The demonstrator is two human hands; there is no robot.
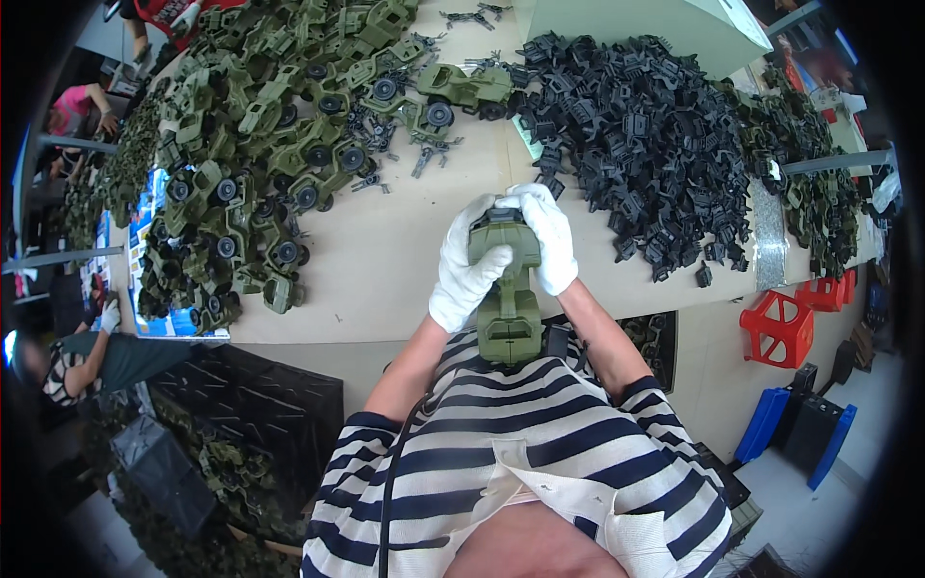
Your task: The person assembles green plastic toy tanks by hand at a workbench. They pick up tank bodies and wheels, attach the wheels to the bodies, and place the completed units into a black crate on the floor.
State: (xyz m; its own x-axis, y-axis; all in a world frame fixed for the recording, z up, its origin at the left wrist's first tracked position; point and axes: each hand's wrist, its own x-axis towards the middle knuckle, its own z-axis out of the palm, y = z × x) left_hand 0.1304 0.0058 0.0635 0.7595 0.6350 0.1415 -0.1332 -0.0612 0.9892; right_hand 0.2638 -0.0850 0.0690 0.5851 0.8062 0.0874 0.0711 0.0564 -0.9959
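Observation:
Both of my white-gloved hands are closed around an olive-green toy vehicle body (509,328) at the table's near edge. My left hand (465,270) grips its left side, with the thumb laid across the top. My right hand (547,236) wraps the far right side, and its fingers press at the far end. There a small black plastic part (503,214) sits against the green body; whether it is fully seated I cannot tell. Beyond my right hand spreads a heap of similar black parts (636,135). Green toy vehicles (289,144), several with black wheels, are piled to the left.
A pale green bin (636,24) stands at the far right. Small dark linkage pieces (431,154) lie scattered on the tabletop (385,260). Red stools (776,329) stand right of the table, and a black-lined container (260,395) is at lower left. A co-worker's gloved hand (110,316) shows at left.

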